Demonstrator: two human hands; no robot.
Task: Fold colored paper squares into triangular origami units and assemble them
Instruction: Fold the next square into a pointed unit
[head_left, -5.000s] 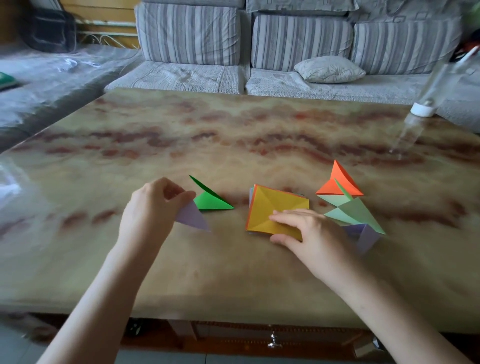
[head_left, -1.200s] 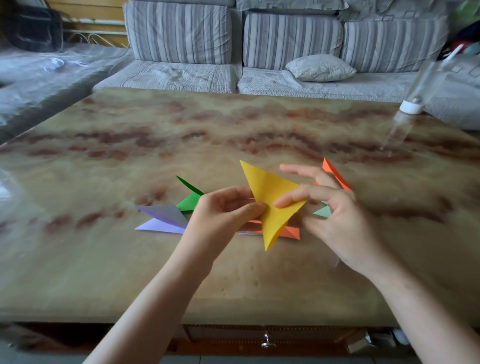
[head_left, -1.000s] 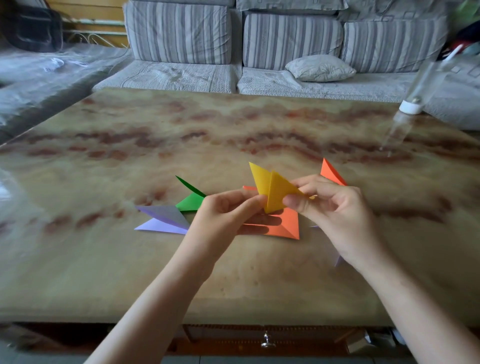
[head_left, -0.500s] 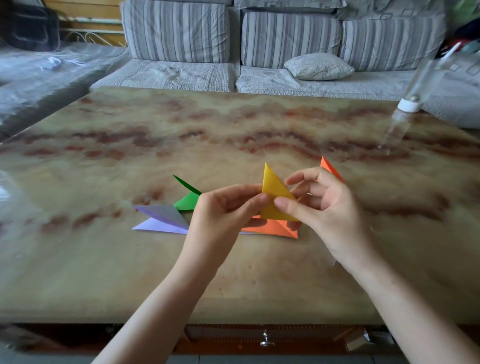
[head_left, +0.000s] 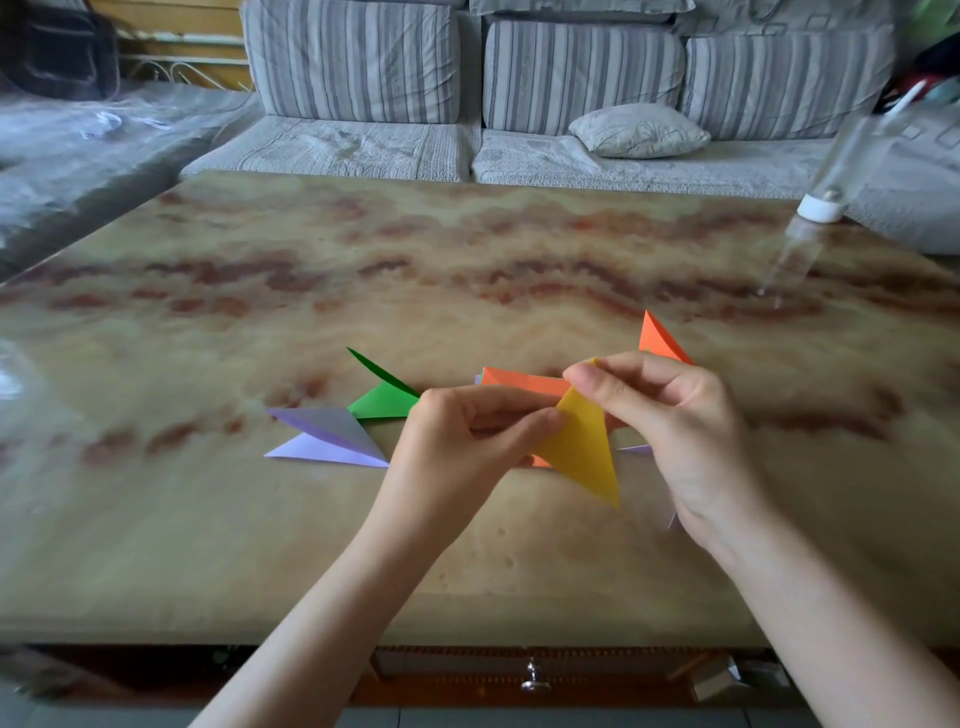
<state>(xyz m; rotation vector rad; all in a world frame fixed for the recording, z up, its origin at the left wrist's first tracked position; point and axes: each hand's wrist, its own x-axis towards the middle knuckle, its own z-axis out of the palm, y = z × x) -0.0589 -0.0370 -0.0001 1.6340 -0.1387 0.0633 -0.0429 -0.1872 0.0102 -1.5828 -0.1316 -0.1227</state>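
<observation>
— What is hidden from me here?

— Your right hand (head_left: 675, 431) covers most of what lies behind it. Of the orange folded piece (head_left: 658, 340) only the upper point shows above your knuckles. Two pale purple slivers (head_left: 634, 448) peek out beside and below that hand, and I cannot tell what they belong to. The flat orange sheet (head_left: 524, 385) on the surface (head_left: 467, 270) shows as a strip beyond your hands and a small corner under them. The rest of it is covered. At the far right a clear bottle (head_left: 821, 208) with a white cap is blurred and runs out of the picture.

— And the yellow triangle (head_left: 584, 452)?

— You hold it in the air above the orange sheet, between both hands. Its top is tucked behind the fingers (head_left: 589, 379) of your right hand, so that end cannot be made out. Its long axis runs steeply from those fingers down toward you, leaning a little to the right. The sharp tip points at the near edge of the surface.

— How do my hands grip it?

— Your left hand (head_left: 462, 447) pinches the triangle's left edge between thumb and curled fingers. Your right pinches the top corner between thumb and forefinger.

— What lies off to the left?

— A purple folded piece (head_left: 327, 439) and a green folded piece (head_left: 387, 402), just beside each other, near your left hand.
</observation>
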